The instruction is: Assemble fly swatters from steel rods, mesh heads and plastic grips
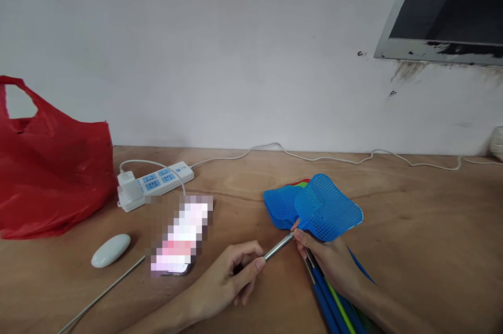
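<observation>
My left hand (231, 279) is closed in a pinch on the metal rod (278, 248) of a blue fly swatter. My right hand (328, 260) pinches the neck of the same swatter, just under its blue mesh head (329, 208), which is lifted a little over the wooden table (424, 229). Under it lies a stack of more swatters: another blue head (280, 207) with red and green edges showing behind. Their blue and green handles (332, 305) run toward the bottom edge beneath my right wrist.
A red plastic bag (47, 171) stands at the left. A white power strip (155, 184) with a plug and cable lies near it. A phone (181, 237) lies face up on the table, a white oval object (110, 250) to its left. A dark screen (448, 9) hangs top right.
</observation>
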`<act>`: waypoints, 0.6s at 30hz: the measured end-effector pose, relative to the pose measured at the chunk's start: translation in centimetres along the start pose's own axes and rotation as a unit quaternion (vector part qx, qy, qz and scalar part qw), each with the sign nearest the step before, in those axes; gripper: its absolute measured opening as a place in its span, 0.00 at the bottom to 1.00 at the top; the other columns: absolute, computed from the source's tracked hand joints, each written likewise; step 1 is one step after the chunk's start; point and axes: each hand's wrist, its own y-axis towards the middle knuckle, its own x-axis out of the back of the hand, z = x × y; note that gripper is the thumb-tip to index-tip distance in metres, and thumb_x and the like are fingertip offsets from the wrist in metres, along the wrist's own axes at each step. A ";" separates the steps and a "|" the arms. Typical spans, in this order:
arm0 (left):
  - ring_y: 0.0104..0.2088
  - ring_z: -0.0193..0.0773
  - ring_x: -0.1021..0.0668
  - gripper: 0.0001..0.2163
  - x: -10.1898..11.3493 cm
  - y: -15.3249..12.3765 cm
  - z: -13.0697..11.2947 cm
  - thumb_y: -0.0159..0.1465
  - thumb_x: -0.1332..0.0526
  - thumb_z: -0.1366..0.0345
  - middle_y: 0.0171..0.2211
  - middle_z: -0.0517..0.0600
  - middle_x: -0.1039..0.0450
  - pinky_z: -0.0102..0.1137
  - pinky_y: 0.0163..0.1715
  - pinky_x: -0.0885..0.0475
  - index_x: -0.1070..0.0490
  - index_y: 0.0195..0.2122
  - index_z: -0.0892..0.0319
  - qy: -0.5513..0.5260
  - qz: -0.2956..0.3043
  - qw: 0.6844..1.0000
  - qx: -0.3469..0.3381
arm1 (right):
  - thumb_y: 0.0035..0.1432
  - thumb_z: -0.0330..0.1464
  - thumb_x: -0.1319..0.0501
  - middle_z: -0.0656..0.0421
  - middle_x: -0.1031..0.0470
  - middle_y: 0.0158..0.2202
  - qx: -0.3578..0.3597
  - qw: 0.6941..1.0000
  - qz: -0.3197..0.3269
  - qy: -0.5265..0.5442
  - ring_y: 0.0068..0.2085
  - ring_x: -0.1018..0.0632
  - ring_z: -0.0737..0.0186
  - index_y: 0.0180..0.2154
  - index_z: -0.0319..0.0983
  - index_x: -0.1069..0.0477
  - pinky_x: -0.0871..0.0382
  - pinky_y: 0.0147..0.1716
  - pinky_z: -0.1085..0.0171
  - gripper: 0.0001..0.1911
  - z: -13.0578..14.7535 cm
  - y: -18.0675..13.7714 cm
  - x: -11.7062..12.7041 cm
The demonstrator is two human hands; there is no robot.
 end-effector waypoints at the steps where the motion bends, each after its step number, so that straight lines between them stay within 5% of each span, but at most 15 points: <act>1: 0.14 0.26 0.40 0.22 0.0 0.0 0.0 0.68 0.47 0.42 0.15 0.38 0.40 0.22 0.15 0.42 0.38 0.32 0.57 0.004 -0.002 1.000 0.001 | 0.53 0.47 0.31 0.62 0.31 0.22 0.003 1.000 -0.014 0.008 0.25 0.31 0.61 0.28 0.41 0.27 0.37 0.28 0.61 0.17 0.0 0.1 0.0; 8: 0.14 0.27 0.39 0.22 0.1 0.0 -0.1 0.67 0.48 0.41 0.15 0.38 0.39 0.21 0.14 0.44 0.37 0.32 0.57 -0.007 0.003 1.000 0.008 | 0.43 0.40 0.24 0.63 0.29 0.26 0.004 0.984 -0.103 0.147 0.25 0.32 0.66 0.27 0.42 0.29 0.36 0.23 0.65 0.17 1.3 0.7 -0.5; 18: 0.16 0.28 0.41 0.23 -0.3 -0.2 -0.1 0.66 0.47 0.39 0.16 0.38 0.43 0.24 0.17 0.47 0.37 0.32 0.57 -0.002 -0.021 1.000 0.007 | 0.47 0.44 0.26 0.63 0.29 0.22 0.002 0.969 -0.143 0.200 0.22 0.30 0.68 0.29 0.39 0.25 0.35 0.18 0.69 0.16 1.9 2.0 0.7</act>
